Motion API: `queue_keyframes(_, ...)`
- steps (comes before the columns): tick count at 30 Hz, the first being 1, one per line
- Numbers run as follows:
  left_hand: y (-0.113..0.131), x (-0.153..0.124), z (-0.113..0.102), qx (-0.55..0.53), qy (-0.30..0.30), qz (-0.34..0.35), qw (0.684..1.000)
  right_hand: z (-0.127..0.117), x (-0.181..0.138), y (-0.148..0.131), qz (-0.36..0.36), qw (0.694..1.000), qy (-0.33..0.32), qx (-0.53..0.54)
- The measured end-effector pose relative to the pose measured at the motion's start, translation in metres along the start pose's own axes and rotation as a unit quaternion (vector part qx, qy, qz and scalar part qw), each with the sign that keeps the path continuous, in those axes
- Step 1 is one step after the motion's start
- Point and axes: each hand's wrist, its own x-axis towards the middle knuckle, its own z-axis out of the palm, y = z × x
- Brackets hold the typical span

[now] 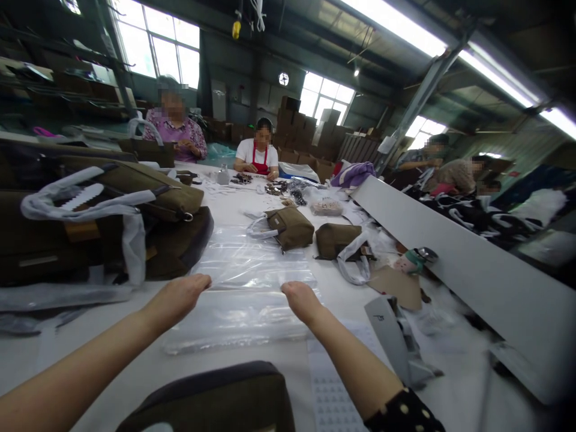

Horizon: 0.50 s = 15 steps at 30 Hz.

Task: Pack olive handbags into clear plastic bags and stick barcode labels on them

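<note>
My left hand (180, 297) and my right hand (302, 301) both reach forward over a stack of clear plastic bags (245, 300) lying flat on the white table (252, 210). Each hand's fingers curl down onto the near part of the top bag, about a hand's width apart. Whether they pinch the plastic is hidden. A dark olive bag (216, 399) lies right below my arms at the table's near edge.
A pile of olive bags with white wrapped handles (112, 222) stands at the left. Two small olive bags (290, 227) (336, 240) lie further up the table. A white board (450, 252) runs along the right. Several people sit at the far end.
</note>
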Motion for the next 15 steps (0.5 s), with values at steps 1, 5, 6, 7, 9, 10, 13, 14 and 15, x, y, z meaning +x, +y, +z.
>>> queue_keyframes(1,0.003,-0.002,0.000,0.002,0.024,0.002,1.000,-0.005,-0.006,0.002,0.008,1.000,0.003,-0.008)
queue_keyframes(5,0.012,-0.013,0.009,0.011,0.034,0.062,0.997,-0.018,-0.027,0.002,0.032,0.999,0.004,-0.032)
queue_keyframes(6,0.012,-0.017,0.012,0.012,0.008,0.085,0.996,-0.018,-0.032,0.000,0.034,0.999,-0.002,-0.035)
queue_keyframes(7,0.012,-0.022,0.015,0.014,-0.017,0.101,0.995,-0.018,-0.037,-0.001,0.035,0.999,-0.010,-0.038)
queue_keyframes(9,0.009,-0.033,0.019,0.023,-0.041,0.094,0.994,-0.015,-0.049,-0.006,0.034,0.998,-0.030,-0.040)
queue_keyframes(10,0.008,-0.039,0.020,0.030,-0.041,0.078,0.996,-0.012,-0.054,-0.009,0.035,0.998,-0.041,-0.040)
queue_keyframes(13,0.002,-0.055,0.019,0.014,-0.069,0.027,0.997,-0.006,-0.069,-0.021,0.045,0.996,-0.066,-0.033)
queue_keyframes(14,0.000,-0.059,0.019,-0.016,-0.077,0.006,0.997,-0.005,-0.073,-0.025,0.052,0.996,-0.070,-0.031)
queue_keyframes(15,-0.003,-0.062,0.019,-0.054,-0.073,-0.019,0.996,-0.004,-0.075,-0.029,0.058,0.995,-0.072,-0.029)
